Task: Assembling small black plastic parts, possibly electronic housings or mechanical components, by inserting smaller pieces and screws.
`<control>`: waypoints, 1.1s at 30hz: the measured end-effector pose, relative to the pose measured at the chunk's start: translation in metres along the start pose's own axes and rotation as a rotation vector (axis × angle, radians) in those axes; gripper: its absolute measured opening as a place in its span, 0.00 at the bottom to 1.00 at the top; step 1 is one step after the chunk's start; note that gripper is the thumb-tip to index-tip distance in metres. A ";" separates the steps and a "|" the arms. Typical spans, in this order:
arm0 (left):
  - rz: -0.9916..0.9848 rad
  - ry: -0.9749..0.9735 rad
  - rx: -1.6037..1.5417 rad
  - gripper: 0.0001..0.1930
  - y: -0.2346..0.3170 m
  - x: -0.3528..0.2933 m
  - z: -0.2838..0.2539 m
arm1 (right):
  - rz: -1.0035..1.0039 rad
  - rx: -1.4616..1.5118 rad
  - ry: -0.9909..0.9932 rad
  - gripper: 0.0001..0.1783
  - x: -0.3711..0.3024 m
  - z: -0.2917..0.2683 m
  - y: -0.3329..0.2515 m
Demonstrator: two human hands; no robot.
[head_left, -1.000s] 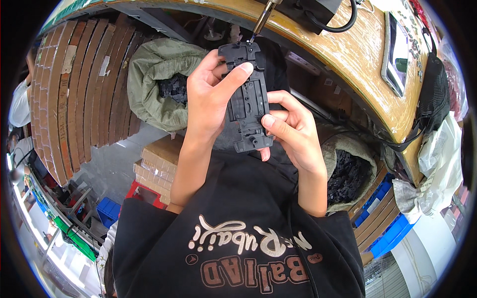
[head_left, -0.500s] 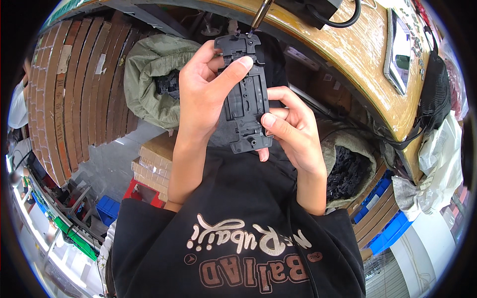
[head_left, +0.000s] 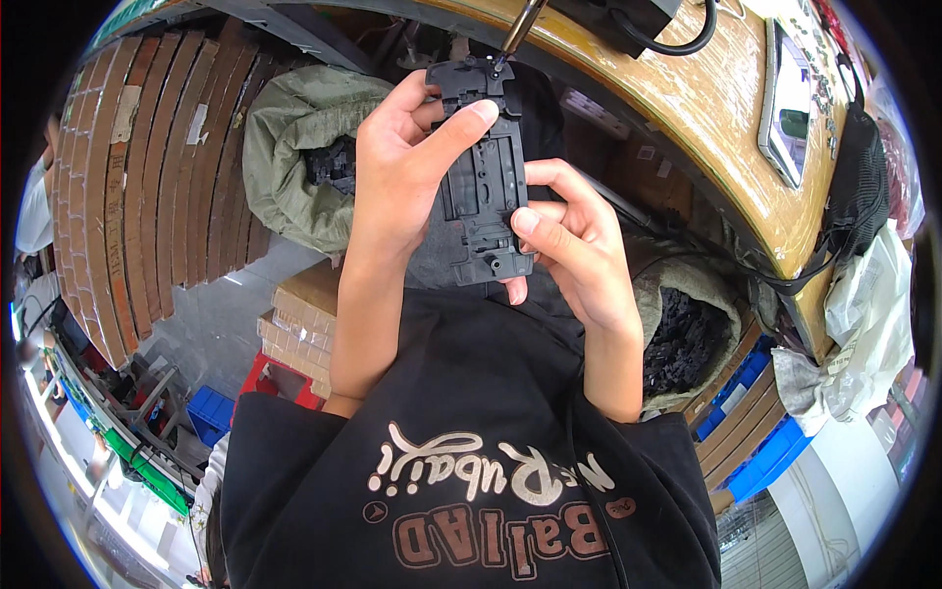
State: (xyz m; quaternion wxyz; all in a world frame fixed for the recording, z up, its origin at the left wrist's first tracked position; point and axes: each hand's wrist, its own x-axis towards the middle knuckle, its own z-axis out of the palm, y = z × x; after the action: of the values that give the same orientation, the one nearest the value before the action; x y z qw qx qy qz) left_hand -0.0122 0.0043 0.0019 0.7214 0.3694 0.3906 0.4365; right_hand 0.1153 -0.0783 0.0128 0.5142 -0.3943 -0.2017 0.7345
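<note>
A long black plastic chassis (head_left: 481, 187), like the base of a toy car, is held up in front of me with its ribbed, slotted face in view. My left hand (head_left: 397, 167) grips its far left side, thumb lying across the face and fingers behind. Near the close end my right hand (head_left: 579, 245) pinches the right edge between thumb and fingers, partly hidden behind the part. From above, a metal driver bit (head_left: 520, 29) meets the chassis's far right corner at a small round hole. Whether a screw sits there is too small to tell.
A wooden workbench (head_left: 726, 128) curves along the far right, with a phone-like device (head_left: 788, 108) on it. Sacks of black parts stand on both sides, a green sack (head_left: 285, 187) at left and another sack (head_left: 721, 353) at right. Flattened cardboard (head_left: 147, 187) is stacked at left.
The chassis's near end has risen and its face is tilted differently. Its far corner now lies under the bit's tip. Both hands keep their hold, the right one shifted slightly upward.
</note>
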 end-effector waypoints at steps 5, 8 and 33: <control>0.004 -0.023 -0.018 0.10 0.002 0.002 0.002 | -0.037 0.019 -0.015 0.13 0.000 0.000 0.000; 0.004 -0.022 -0.035 0.10 0.003 0.003 0.002 | -0.038 0.013 0.000 0.13 0.000 0.002 -0.002; -0.354 -0.037 0.597 0.17 -0.100 -0.016 -0.041 | -0.304 -0.893 0.829 0.14 -0.140 -0.141 0.075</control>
State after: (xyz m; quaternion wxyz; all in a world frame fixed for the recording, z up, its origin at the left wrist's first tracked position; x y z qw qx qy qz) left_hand -0.0192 -0.0374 -0.0987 0.6529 0.4986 0.5460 0.1645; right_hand 0.2035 -0.2508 -0.0739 0.4340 -0.7901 -0.3267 0.2839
